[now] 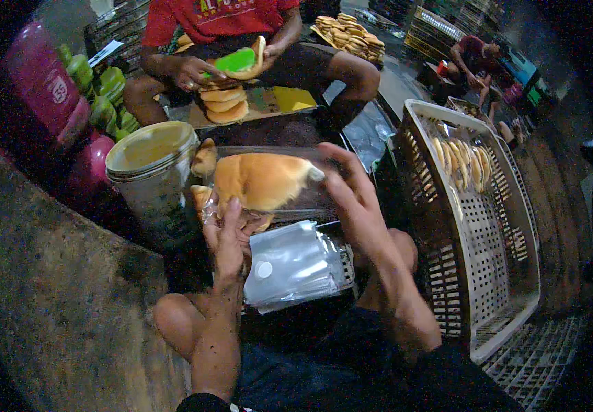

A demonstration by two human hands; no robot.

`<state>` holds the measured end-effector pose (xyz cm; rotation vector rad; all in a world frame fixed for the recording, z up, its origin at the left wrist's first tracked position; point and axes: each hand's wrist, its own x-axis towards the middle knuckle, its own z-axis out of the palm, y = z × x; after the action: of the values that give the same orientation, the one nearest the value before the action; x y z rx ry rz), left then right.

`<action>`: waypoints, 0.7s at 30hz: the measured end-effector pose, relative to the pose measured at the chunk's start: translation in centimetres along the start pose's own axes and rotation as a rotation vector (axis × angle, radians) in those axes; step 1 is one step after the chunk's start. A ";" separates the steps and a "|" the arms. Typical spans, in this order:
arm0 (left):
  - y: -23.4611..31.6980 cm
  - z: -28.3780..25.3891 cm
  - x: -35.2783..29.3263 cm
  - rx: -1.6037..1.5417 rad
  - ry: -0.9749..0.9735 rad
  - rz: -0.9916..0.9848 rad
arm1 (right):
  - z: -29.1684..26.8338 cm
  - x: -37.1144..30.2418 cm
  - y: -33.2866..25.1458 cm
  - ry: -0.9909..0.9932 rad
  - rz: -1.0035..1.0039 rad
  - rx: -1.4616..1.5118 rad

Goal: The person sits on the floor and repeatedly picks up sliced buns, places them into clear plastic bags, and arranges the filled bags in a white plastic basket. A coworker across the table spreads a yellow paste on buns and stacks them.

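Note:
A golden-brown bread roll (pixel 258 180) is in front of me, its pale, torn-looking end toward the right. My left hand (pixel 224 237) grips it from its lower left, the thumb up against the crust; clear plastic film glints by the fingers. Smaller bread pieces (pixel 204 159) show at the roll's left. My right hand (pixel 355 192) is beside the pale end with its fingers stretched out and apart, apparently holding nothing. Beneath both hands lies a stack of clear plastic bags (pixel 296 264) with a small white round object (pixel 263 268) on it.
A grimy white bucket (pixel 152 178) stands at left, near a pink gas cylinder (pixel 42 82). To the right is a plastic crate (pixel 488 275) with packed breads (pixel 461 161). Opposite, a person in a red shirt (pixel 221 20) holds bread and something green above stacked buns (pixel 224 106).

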<state>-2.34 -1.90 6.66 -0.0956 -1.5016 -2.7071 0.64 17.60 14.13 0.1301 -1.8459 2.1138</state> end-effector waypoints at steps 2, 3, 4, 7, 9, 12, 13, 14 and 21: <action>0.4 -0.7 0.0 -0.254 0.089 -0.095 | 2.3 -1.0 -0.2 -0.156 -0.427 -0.534; 0.5 -1.3 0.1 -0.418 0.107 -0.184 | 3.5 -1.4 -0.4 -0.130 -0.540 -0.747; 0.6 -1.7 0.2 -0.582 0.125 -0.217 | 4.7 -1.6 -0.8 0.015 -0.609 -0.834; -0.2 -2.8 0.3 -0.273 0.159 -0.207 | 7.6 -1.8 -2.0 -0.005 -0.757 -1.033; -1.1 -2.9 0.2 -0.018 -0.006 -0.077 | 8.1 -0.9 -3.2 -0.307 -0.662 -1.495; -2.7 -2.8 0.0 -0.211 -0.354 -0.018 | 4.0 1.4 -6.3 -0.287 -0.041 -1.332; -3.7 -2.4 -0.3 -0.064 -0.268 -0.249 | 1.0 1.9 -7.8 -0.149 -0.074 -1.417; -4.7 -1.9 -0.4 0.180 -0.365 -0.380 | -2.9 2.0 -9.3 -0.075 -0.121 -1.433; -11.3 0.3 -3.0 1.591 -0.841 -0.492 | -30.6 -0.8 -11.2 0.174 0.534 -1.905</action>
<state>-0.10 4.35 -3.01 -0.8735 -3.6318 -0.7331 9.29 48.55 19.68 -0.9638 -2.9650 -0.2342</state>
